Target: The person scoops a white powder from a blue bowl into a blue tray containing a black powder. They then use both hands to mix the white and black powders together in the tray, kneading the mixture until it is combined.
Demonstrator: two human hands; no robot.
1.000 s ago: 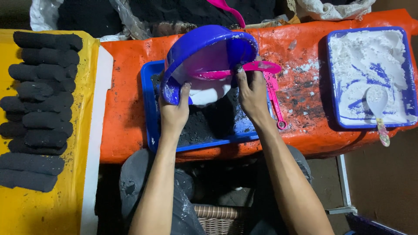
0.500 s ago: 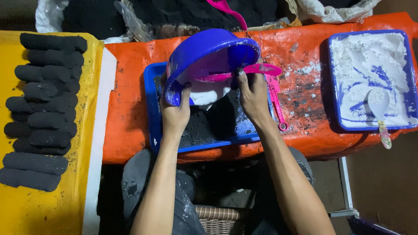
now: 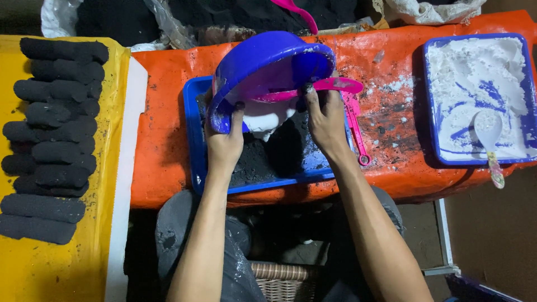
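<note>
Blue bowl (image 3: 268, 67) now tips a bit steeper over the blue tray (image 3: 193, 140) than a second ago, its rim raised further off the tray's black powder, so more of the white paste (image 3: 265, 114) shows under the rim. Left hand (image 3: 224, 142) shifts slightly toward the tray's left wall, thumb up on the bowl's edge. Right hand (image 3: 327, 120) sits a touch nearer the tray's right wall, fingertips pressed to the pink scoop (image 3: 330, 85) at the bowl's rim. The whole view slides slightly, tray drifting a little rightward in frame.
</note>
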